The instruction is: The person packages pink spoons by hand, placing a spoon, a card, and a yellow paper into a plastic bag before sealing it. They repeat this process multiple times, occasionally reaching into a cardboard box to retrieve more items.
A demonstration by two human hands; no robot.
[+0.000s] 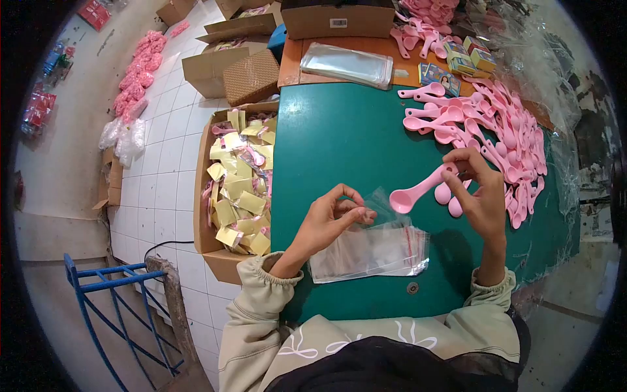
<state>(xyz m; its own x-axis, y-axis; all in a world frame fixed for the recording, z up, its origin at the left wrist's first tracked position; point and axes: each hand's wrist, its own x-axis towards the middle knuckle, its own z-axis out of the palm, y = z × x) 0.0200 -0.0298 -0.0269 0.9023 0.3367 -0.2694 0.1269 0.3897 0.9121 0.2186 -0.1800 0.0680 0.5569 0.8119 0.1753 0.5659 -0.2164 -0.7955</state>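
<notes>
Pinched by its handle, a pink measuring spoon hangs from my right hand, its bowl pointing left. My left hand is closed on a clear plastic bag, whose open end lies close to the spoon's bowl. Below both hands, a stack of clear plastic bags rests on the green tabletop. A large heap of pink measuring spoons spreads over the table's right side, just beyond my right hand.
Left of the table stands a carton of packed spoons with yellow cards. At the back are a bundle of clear bags, small card boxes and a brown box. A blue metal frame stands at lower left.
</notes>
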